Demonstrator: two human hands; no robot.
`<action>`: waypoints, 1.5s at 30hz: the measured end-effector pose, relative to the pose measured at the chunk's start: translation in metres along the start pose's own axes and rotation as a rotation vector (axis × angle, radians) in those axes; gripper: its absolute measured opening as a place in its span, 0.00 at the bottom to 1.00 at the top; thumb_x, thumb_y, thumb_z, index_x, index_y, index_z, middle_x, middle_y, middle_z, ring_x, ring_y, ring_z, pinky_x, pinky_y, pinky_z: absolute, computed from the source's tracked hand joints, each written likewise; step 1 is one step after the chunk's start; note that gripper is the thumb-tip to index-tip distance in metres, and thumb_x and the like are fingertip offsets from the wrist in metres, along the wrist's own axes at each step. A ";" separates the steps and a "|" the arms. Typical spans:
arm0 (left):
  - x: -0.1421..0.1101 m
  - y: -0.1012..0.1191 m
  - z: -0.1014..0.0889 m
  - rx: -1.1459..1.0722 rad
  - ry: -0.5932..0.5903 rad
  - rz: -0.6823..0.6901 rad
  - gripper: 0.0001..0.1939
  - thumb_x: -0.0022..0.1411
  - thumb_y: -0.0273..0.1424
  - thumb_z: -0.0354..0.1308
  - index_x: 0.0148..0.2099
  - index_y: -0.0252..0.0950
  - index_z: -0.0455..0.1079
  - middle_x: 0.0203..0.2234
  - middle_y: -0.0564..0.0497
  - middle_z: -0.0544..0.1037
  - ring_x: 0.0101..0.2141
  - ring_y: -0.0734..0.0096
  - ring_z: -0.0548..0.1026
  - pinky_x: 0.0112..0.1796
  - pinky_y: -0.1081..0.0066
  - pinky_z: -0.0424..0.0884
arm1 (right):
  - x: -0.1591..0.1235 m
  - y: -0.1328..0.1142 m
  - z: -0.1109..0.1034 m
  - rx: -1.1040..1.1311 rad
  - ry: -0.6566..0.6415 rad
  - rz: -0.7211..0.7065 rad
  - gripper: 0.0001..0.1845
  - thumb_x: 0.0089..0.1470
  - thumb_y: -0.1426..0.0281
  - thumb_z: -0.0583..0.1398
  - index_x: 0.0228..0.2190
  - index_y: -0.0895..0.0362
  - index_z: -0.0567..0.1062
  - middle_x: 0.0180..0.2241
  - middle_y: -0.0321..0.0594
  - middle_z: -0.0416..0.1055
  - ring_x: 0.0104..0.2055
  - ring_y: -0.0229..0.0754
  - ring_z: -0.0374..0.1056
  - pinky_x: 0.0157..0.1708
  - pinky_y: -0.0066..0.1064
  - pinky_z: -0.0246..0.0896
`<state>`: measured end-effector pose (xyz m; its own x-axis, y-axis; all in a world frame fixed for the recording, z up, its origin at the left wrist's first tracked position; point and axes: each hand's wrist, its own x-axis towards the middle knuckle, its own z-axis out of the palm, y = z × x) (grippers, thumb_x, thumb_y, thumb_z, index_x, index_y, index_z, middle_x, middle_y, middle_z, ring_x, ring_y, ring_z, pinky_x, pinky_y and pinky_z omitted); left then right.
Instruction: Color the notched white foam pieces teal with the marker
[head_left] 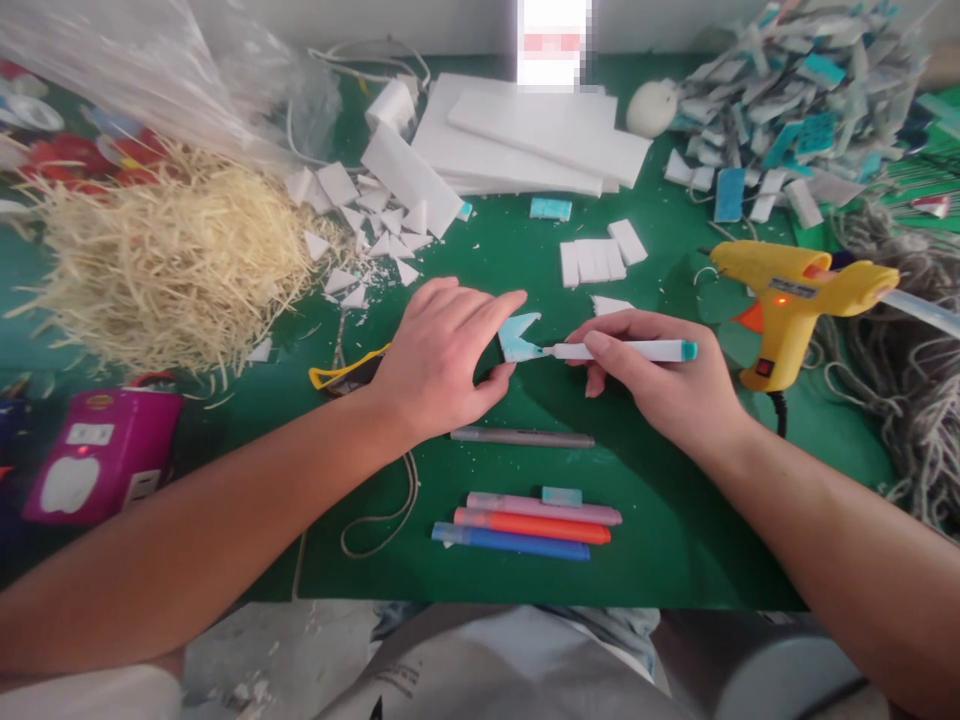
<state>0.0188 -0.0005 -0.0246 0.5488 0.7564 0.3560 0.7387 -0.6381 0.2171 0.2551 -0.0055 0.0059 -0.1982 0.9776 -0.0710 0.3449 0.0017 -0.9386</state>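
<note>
A small notched foam piece, coloured light blue on top, lies at the middle of the green table. My left hand pinches its left side between thumb and fingers. In my right hand is a white marker with a teal end, held like a pen, its tip at the piece's lower right point. Just beyond my right hand lies a white foam triangle. Below the hands are a grey marker, a pink one, an orange one and a blue one. A loose teal cap rests by the pink marker.
To the right lies a yellow glue gun with its light on. White foam strips and a blue-topped block sit farther back, before white foam sheets. Straw and a magenta box are on the left.
</note>
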 end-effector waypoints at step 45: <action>0.001 0.001 0.005 -0.028 -0.013 -0.035 0.25 0.68 0.31 0.53 0.65 0.32 0.69 0.49 0.42 0.82 0.51 0.51 0.78 0.63 0.44 0.65 | 0.000 -0.001 0.003 -0.006 -0.011 0.022 0.08 0.55 0.66 0.68 0.25 0.54 0.81 0.19 0.35 0.74 0.20 0.37 0.68 0.22 0.30 0.64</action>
<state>0.0218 0.0003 -0.0286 0.5276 0.7803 0.3358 0.7467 -0.6145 0.2546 0.2525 -0.0056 0.0057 -0.2002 0.9751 -0.0955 0.3545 -0.0188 -0.9349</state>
